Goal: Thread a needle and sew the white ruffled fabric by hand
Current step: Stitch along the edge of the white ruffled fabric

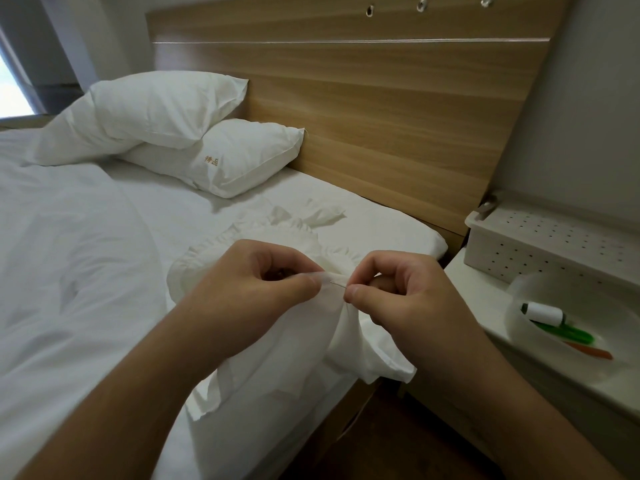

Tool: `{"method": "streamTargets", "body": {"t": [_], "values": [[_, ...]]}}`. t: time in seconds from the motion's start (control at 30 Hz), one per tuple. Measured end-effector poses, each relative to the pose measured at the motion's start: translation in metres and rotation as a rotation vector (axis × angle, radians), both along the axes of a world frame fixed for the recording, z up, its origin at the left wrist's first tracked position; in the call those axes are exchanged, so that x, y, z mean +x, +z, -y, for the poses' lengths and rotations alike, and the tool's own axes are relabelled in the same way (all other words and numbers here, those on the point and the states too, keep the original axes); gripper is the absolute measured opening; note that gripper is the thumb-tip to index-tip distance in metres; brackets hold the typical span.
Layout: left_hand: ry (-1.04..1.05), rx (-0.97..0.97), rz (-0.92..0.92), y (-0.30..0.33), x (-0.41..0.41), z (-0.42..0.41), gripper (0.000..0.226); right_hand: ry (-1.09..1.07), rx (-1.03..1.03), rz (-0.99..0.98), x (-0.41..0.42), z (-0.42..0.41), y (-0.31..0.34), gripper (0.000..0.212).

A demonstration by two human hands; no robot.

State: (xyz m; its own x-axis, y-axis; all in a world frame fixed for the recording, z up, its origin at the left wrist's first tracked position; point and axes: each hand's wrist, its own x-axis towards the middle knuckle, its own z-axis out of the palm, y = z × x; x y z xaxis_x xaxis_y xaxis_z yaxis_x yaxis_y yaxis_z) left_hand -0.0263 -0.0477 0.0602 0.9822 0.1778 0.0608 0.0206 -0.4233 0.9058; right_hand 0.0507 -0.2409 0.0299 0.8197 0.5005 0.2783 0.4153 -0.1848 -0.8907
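The white ruffled cotton fabric [277, 348] lies bunched on the white-sheeted bed [86, 271], at the edge nearest the wooden headboard [381, 116], and hangs over the side. The left hand [256, 282] pinches a fold of its hem between thumb and curled fingers. Just right of that pinch, the right hand [398, 299] holds the thin steel needle [337, 281] between thumb and forefinger, its tip seemingly in the fold. No thread is discernible. To stitch well, I judge the left hand should keep the hem taut, and the needle should take a short, even bite close to the edge before it is drawn through smoothly, clear of the thumb
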Motion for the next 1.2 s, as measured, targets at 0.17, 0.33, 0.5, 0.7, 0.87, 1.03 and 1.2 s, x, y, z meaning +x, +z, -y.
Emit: {"method": "streamTargets", "body": {"t": [0.17, 0.33, 0.5, 0.7, 0.87, 1.03, 1.2], "values": [[0.003, 0.003, 0.006, 0.0006, 0.0009, 0.0005, 0.015, 0.042, -0.024, -0.03, -0.0016, 0.0022, 0.0032, 0.027], [-0.023, 0.01, 0.025, 0.0004, 0.0009, -0.0001, 0.017, 0.093, -0.048, -0.074, 0.0007, -0.0002, 0.0021, 0.023], [-0.025, 0.101, 0.055, -0.0016, 0.0013, -0.0006, 0.017, 0.063, -0.065, -0.057, 0.0002, -0.002, -0.0005, 0.014], [-0.019, 0.183, 0.083, -0.0047, 0.0027, -0.0025, 0.014, 0.034, -0.046, -0.038, 0.0002, -0.0027, -0.003, 0.016], [-0.023, 0.262, 0.118, -0.0055, 0.0037, -0.0019, 0.013, 0.02, -0.043, -0.035, -0.0002, -0.0026, -0.003, 0.015], [-0.053, 0.309, 0.145, -0.0069, 0.0034, -0.0029, 0.013, 0.019, -0.053, -0.028, 0.0002, -0.0047, -0.004, 0.014], [-0.078, 0.336, 0.158, -0.007, 0.0041, -0.0035, 0.013, 0.026, -0.061, -0.035, 0.0002, -0.0033, -0.0037, 0.014]]}}
